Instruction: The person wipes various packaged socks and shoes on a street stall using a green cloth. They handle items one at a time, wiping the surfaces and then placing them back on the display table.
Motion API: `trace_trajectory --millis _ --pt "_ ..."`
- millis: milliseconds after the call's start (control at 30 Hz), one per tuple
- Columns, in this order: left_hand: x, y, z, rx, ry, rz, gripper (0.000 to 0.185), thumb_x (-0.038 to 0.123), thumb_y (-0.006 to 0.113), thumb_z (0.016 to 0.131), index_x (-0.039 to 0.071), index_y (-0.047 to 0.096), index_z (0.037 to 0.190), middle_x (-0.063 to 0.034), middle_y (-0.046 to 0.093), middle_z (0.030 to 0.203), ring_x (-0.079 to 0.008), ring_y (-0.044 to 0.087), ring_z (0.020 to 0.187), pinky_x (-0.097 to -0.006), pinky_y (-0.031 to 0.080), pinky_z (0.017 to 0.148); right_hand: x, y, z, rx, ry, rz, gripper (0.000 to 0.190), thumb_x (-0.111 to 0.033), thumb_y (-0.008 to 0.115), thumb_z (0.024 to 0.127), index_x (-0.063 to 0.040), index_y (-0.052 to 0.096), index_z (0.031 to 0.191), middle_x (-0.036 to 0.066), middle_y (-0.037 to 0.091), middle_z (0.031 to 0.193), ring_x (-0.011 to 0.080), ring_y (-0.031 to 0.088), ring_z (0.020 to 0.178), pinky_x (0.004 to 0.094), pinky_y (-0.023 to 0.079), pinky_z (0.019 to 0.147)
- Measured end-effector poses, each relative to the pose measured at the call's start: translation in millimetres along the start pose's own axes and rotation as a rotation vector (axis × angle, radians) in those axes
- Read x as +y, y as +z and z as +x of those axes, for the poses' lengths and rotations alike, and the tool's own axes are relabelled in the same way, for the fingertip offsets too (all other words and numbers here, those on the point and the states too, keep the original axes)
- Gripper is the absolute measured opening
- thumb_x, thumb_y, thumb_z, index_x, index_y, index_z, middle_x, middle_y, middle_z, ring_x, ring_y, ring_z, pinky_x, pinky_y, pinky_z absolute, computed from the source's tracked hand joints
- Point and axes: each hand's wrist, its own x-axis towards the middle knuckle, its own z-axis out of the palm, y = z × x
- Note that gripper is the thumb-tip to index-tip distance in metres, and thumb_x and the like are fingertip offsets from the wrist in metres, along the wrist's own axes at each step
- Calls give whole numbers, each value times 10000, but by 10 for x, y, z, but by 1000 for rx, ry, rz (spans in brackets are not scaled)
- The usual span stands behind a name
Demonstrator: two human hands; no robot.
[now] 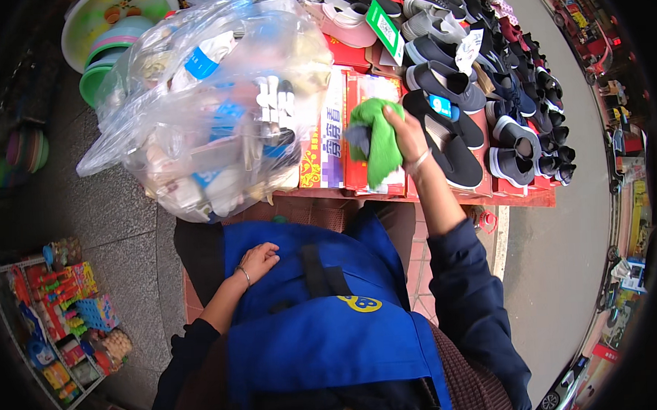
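My right hand grips a green cloth above red shoe boxes at the table's near edge. A greyish patch shows at the cloth's left side; what it is I cannot tell. Right beside that hand lie black slip-on shoes with a blue tag. My left hand rests on the blue apron over my lap, its fingers loosely bent and holding nothing. In front of it, a large clear plastic bag holds several packaged items with blue bands, perhaps socks or shoes.
Rows of shoes cover the table's right side, with a green card bearing a printed code among them. Plastic basins stand at the back left. A wire rack of toys stands on the pavement. A road runs along the right.
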Motion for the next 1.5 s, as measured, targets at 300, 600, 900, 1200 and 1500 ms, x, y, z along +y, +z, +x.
trace_trajectory --millis 300,600,900,1200,1500 --pt "6 -104 -194 123 21 -31 277 198 649 865 49 614 1096 -134 667 1007 -247 668 915 -359 533 831 1040 950 4 32 -614 -1243 278 -116 685 761 -91 603 1025 164 566 1131 364 571 989 437 495 856" --pt "324 -184 -5 25 51 194 273 188 625 866 61 600 1107 -142 647 1015 -295 642 956 -396 510 857 569 103 -1308 -235 231 -184 355 -46 652 831 -14 620 1184 78 691 940 152 665 828 269 546 760" --pt "485 -5 -86 81 131 267 271 196 629 860 71 606 1100 -137 652 994 -294 648 934 -397 517 837 452 64 -188 209 -412 -1496 389 -140 701 769 -204 642 1147 131 600 1106 362 571 1047 429 486 885" --pt "324 -107 -18 68 143 91 262 168 645 854 27 629 1075 -154 692 978 -259 681 901 -359 539 818 1242 246 -1931 -247 211 -491 327 -250 730 869 -31 658 1100 56 700 982 133 639 915 286 507 832" --pt "1590 -346 248 95 493 -37 177 64 615 859 15 640 1027 -110 645 951 -202 667 846 -309 534 742 456 -197 -1526 427 -483 -1076 439 -208 749 750 -137 625 1166 121 620 1041 336 626 917 401 522 787"
